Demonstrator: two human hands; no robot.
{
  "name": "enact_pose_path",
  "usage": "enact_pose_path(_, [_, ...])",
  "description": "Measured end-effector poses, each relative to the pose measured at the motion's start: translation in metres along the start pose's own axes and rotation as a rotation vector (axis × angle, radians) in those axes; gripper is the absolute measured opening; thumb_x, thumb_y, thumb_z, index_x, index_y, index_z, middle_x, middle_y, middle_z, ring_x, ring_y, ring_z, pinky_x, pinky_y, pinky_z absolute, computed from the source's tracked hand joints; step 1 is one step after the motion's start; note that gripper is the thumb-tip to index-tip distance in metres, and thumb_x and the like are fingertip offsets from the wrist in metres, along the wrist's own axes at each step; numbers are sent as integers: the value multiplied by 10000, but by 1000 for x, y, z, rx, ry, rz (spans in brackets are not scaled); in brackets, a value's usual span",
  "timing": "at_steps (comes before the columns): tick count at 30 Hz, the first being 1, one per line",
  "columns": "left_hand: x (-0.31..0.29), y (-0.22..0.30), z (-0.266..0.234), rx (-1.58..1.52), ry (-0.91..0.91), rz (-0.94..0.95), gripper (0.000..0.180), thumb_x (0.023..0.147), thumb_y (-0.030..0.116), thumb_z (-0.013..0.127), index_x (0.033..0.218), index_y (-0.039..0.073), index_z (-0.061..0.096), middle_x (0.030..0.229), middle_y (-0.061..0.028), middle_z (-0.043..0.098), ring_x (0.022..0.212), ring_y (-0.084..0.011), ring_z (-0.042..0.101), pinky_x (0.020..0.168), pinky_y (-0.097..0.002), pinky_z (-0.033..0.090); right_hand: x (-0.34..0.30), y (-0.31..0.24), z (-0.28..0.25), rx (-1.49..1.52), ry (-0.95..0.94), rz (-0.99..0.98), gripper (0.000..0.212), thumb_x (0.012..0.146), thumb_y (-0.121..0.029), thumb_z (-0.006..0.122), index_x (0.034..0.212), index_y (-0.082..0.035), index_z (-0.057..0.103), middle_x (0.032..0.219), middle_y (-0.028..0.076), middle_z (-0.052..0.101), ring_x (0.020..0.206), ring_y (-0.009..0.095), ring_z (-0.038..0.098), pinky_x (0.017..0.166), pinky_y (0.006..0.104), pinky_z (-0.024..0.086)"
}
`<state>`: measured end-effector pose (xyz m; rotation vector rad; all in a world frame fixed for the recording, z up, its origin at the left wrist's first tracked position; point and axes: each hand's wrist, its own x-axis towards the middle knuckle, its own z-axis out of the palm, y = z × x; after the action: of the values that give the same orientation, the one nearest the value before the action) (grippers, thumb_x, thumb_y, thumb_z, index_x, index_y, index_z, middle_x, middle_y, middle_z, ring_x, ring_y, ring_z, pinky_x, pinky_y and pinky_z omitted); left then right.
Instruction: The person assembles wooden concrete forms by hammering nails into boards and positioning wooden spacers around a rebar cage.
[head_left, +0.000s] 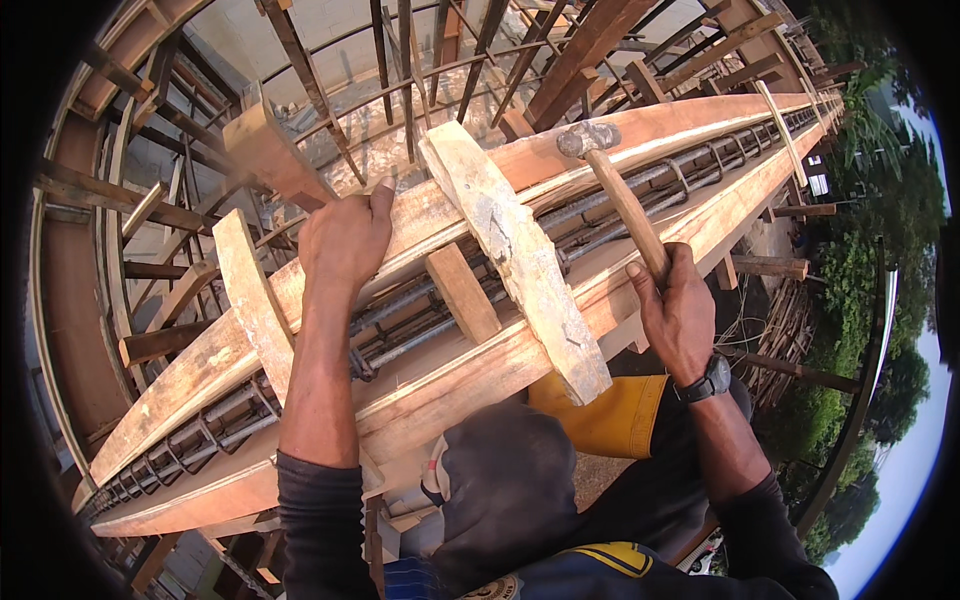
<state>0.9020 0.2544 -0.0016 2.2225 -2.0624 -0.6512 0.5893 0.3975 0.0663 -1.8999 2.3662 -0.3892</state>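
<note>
My right hand [680, 315] is closed round the wooden handle of a hammer [628, 210]. The hammer's metal head lies over the far side board of a long timber trough [440, 385]. On the left, my left hand [345, 240] grips the lower end of a short, thick timber [270, 150] at the trough's far side; its fingertips are hidden. A cage of steel reinforcing bars [400, 335] runs inside the trough. Across the top lie a rough, mortar-stained plank [515, 260] and a smaller crosspiece [250, 300]. Between the boards sits a short wooden block [463, 293].
Upright timber props [405, 70] and rods stand beyond the trough. Another wooden form [85, 270] curves along the left. Below my right arm hangs a yellow pouch [610, 410]. Sticks [775, 335] are piled at right, beside green trees [880, 200].
</note>
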Motion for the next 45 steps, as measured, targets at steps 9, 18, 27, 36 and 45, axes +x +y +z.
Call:
enact_pose_path(9, [-4,3,-1,-9,44,-2,666,1038,442,318,899,-26,772,932,-270,729,952,-414,711,929,-484,517,-10,-13,28,-69,237,-186,368,978,-244,651,1262,-20,583,1262,169,558,1176,375,503,988,470,411])
enact_pose_path(18, [-6,0,13,-56,143,1,633,1021,431,377,817,-17,775,814,-255,723,815,-401,728,819,-477,561,-2,-130,21,183,-320,-431,478,902,-240,729,1295,-28,559,991,170,714,820,334,719,671,415,560])
enact_pose_path(27, [-7,2,8,-93,92,4,671,1028,465,350,861,-26,775,855,-263,727,872,-397,726,864,-468,551,-7,-143,52,-67,-394,-329,700,843,-320,749,1428,-49,474,846,177,717,696,364,710,616,438,570])
enact_pose_path(36, [-4,-2,2,-133,21,-13,703,1028,508,338,899,-30,770,908,-281,724,929,-425,711,909,-492,528,-14,-130,55,275,-217,-416,623,829,-200,763,1378,-57,505,1032,257,710,860,406,717,728,452,577])
enact_pose_path(45, [-8,1,15,-144,142,-57,650,1017,465,366,856,-13,777,841,-243,730,869,-386,726,865,-468,537,-17,-129,58,242,-212,-433,667,848,-290,763,1417,-85,483,1086,210,720,813,398,716,694,469,575])
